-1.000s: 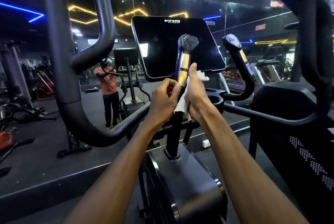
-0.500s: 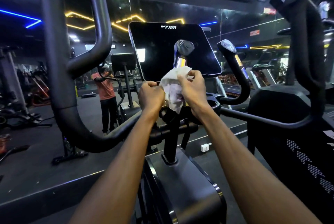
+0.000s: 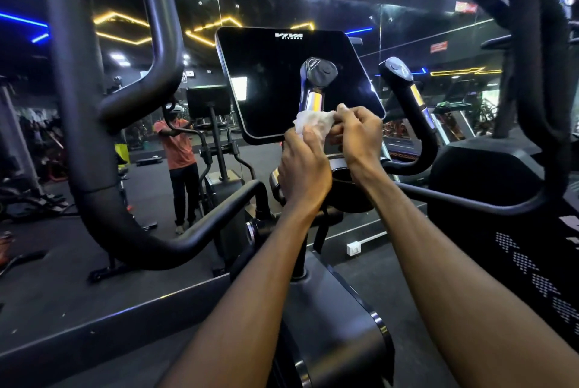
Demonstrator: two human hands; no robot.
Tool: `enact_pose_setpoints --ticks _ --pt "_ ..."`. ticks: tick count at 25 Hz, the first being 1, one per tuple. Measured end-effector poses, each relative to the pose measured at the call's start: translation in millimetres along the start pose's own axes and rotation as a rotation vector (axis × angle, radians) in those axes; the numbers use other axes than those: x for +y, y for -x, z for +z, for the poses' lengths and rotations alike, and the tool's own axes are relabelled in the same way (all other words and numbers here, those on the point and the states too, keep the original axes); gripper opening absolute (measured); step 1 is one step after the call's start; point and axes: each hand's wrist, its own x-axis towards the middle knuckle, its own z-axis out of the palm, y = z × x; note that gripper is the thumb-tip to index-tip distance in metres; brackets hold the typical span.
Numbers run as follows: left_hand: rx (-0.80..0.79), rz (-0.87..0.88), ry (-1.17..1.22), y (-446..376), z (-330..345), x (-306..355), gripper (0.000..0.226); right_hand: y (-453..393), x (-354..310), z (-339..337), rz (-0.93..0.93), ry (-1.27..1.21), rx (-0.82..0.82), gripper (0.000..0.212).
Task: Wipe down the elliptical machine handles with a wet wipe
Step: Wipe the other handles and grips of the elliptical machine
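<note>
Standing at the elliptical machine (image 3: pixel 329 318), person facing a mirrored wall. Big black swing handle (image 3: pixel 78 137) loops far left of the hands; a matching one (image 3: pixel 545 99) far right. Dark console screen (image 3: pixel 291 80) just above and behind both hands. Centre grip handle (image 3: pixel 315 87), black cap and shiny metal band, rises right above the hands; second grip handle (image 3: pixel 410 99) to the right of them. Left hand (image 3: pixel 305 168) and right hand (image 3: pixel 360 134) close together, almost touching, fingers curled, both pinching a crumpled white wet wipe (image 3: pixel 313 121) between them, just below the centre grip's metal band. Can't tell if the wipe touches the grip.
</note>
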Motion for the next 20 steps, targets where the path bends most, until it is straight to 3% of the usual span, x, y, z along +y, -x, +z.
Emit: enact_pose_setpoints --ticks 2,4,6,9,11,15,20 --pt "-0.018 -0.002 0.048 1 2 -19 0.055 -11 -9 6 0.054 0.056 -0.056 0.037" --pt "-0.016 -0.023 0.095 8 4 -38 0.073 -14 -20 18 0.109 0.049 -0.246 0.036" --pt "-0.050 -0.010 0.109 18 1 -55 0.076 -11 -28 30 0.140 -0.025 -0.396 0.030" --pt "-0.086 0.058 0.127 23 -17 -52 0.043 -4 -27 38 0.152 -0.128 -0.390 0.029" --pt "-0.058 0.051 0.177 17 -18 -38 0.033 -5 -20 41 0.166 -0.234 -0.395 0.031" --pt "0.051 -0.037 0.236 25 7 -44 0.050 -10 -9 44 0.122 -0.235 -0.388 0.033" --pt "0.084 0.041 0.339 32 1 -73 0.039 -5 -1 47 0.036 -0.256 -0.365 0.029"
